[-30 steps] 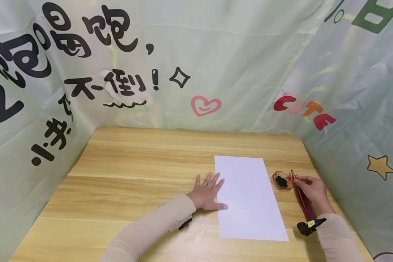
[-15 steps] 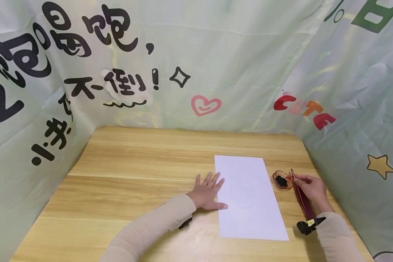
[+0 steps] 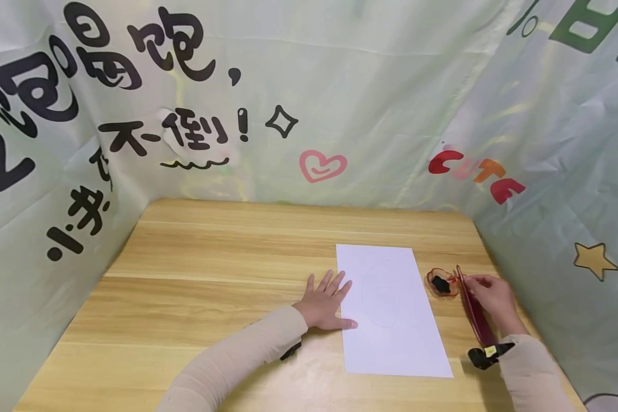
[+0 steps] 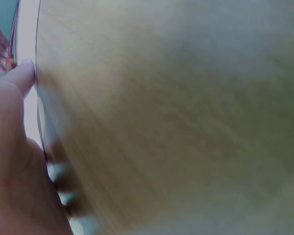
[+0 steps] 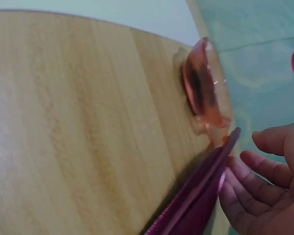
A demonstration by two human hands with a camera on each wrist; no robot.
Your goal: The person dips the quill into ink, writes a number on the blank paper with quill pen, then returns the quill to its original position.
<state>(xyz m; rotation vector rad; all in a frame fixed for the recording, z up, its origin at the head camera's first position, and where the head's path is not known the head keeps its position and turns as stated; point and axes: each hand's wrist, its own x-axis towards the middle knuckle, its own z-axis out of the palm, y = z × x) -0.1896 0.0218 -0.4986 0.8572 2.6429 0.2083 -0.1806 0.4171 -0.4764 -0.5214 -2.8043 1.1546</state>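
My left hand [image 3: 324, 306] lies flat with fingers spread on the left edge of a white paper sheet [image 3: 396, 349], which carries a faint oval outline. On the right, my right hand [image 3: 494, 303] rests beside a long, dark red tapered object [image 3: 475, 315] with a finely ridged edge, like a folded fan. In the right wrist view, the thumb and index finger stand apart with nothing pinched between them, while the lower fingers lie against this red object [image 5: 198, 196]. Just beyond its narrow tip sits a small translucent orange dish [image 5: 213, 115] with a black piece in it.
The wooden table [image 3: 211, 246] is bordered by printed fabric curtains [image 3: 381, 103] at the back and sides. Black wrist camera gear [image 3: 484, 356] sits at the right cuff, close to the red object's lower end.
My right fingers have drawn slightly right, away from the red object's narrow end. The left hand and paper stay put; the head view has turned slightly to the right.
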